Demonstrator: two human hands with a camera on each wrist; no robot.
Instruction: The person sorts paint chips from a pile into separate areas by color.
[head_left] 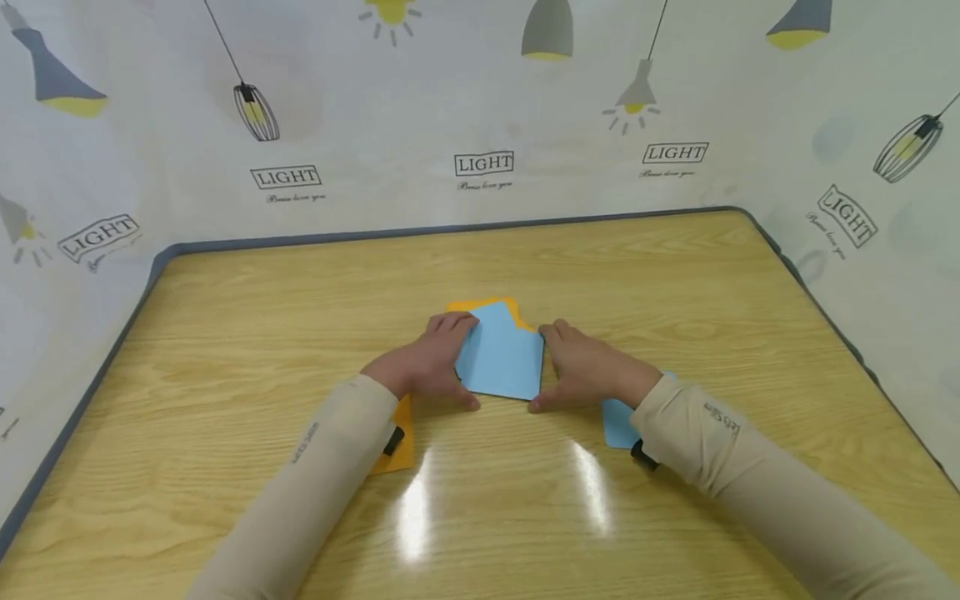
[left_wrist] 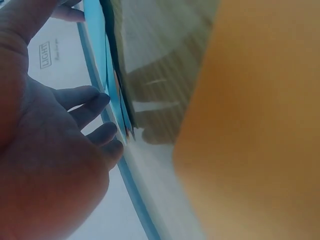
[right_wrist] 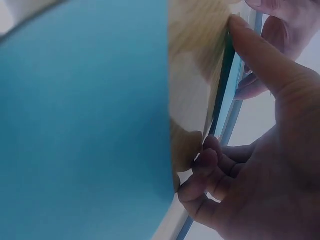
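Observation:
A light blue paper piece with a pointed, stepped top edge lies at the middle of the wooden table. Behind its upper edge shows an orange piece. My left hand is at the blue piece's left side, fingertips on the upper left edge and thumb near the lower left corner. Along the right side lies my right hand, fingers at the upper right corner and thumb by the lower right one. Seen edge-on in the left wrist view, the blue paper shows several thin layers beside the fingers.
Another orange piece lies partly under the left forearm, and a second blue piece partly under the right wrist. A dark trim edges the table, with lamp-printed cloth walls behind and at both sides.

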